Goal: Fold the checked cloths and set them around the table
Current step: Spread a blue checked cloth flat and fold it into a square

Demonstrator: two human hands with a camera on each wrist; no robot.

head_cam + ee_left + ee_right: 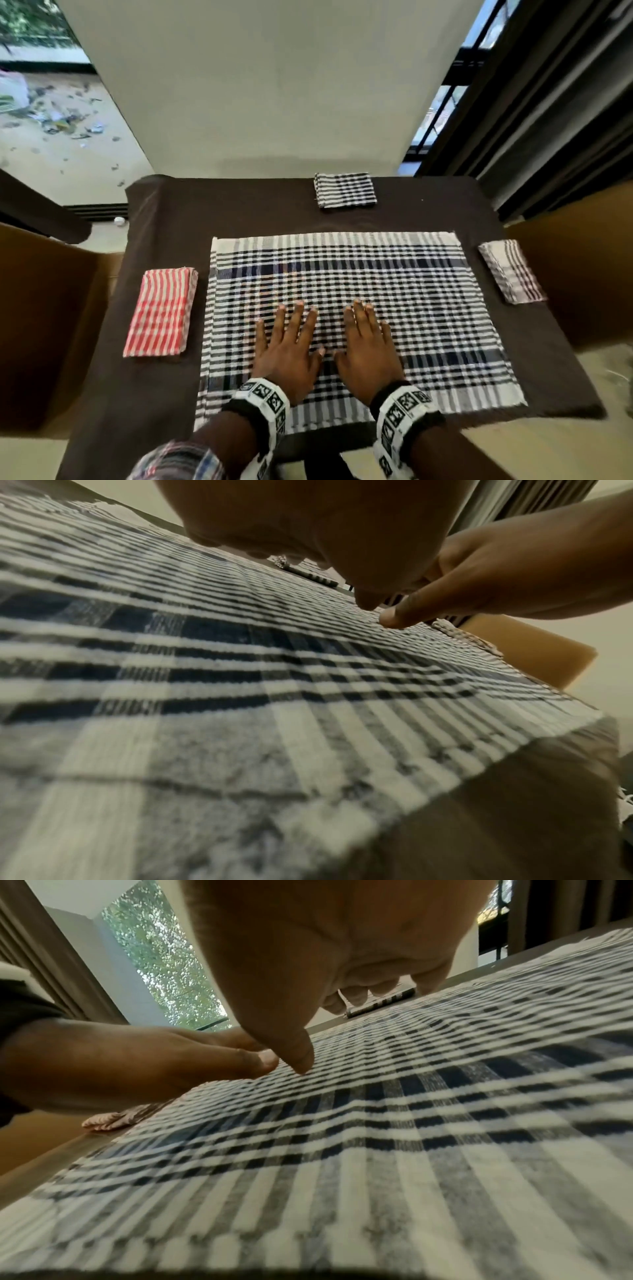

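Note:
A large black-and-white checked cloth (394, 291) lies spread flat over the middle of the dark brown table (164, 219). Both my hands lie palm down on its near half, fingers straight. My left hand (291, 346) is left of centre, my right hand (368, 346) just beside it, thumbs almost touching. The left wrist view shows the cloth (205, 669) under my left hand (342, 547); the right wrist view shows the cloth (411, 1123) under my right hand (308, 974). Folded cloths sit around it: a red-striped one (159, 311) at left, a black-checked one (345, 189) at the far edge, a pale one (512, 270) at right.
Brown cardboard boxes (44, 325) stand close against the table's left and right sides. A white wall (274, 85) rises behind the far edge, with dark window frames (548, 102) to the right. Bare brown tabletop shows between the spread cloth and the folded ones.

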